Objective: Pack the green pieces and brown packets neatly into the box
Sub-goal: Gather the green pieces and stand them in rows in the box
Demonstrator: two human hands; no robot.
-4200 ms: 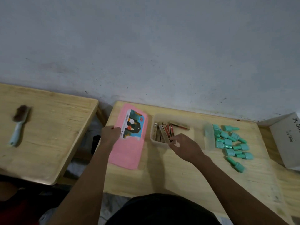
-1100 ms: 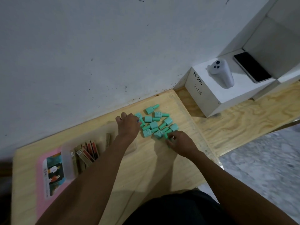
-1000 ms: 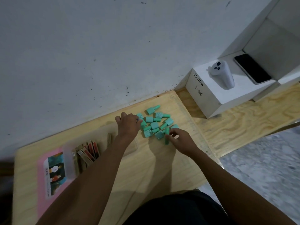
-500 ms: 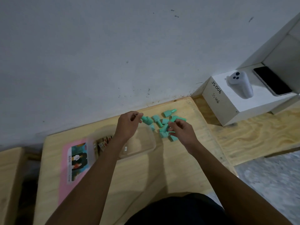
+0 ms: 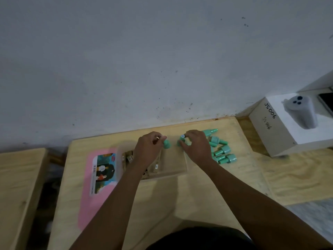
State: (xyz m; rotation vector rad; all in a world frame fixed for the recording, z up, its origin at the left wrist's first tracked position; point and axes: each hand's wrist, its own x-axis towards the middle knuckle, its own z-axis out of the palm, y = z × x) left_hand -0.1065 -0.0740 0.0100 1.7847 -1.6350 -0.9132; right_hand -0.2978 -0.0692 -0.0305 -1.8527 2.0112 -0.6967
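Compared with half a second ago, both hands are off the pile and over the far edge of the box (image 5: 173, 163). The left hand (image 5: 147, 150) pinches a green piece (image 5: 167, 144); the right hand (image 5: 196, 147) pinches a second green piece (image 5: 182, 139). The translucent, shallow box lies on the surface (image 5: 180, 195). Brown packets (image 5: 128, 158) stand at its left end, partly hidden by the left forearm. The loose green pieces (image 5: 223, 152) lie just right of the box, some behind the right hand.

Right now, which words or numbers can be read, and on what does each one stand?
"JS 006": handwritten on the white box, with a fainter copy beside it.
Picture label on the pink sheet: print too small to read.
Stickers on the brown packets: blurred, unreadable.
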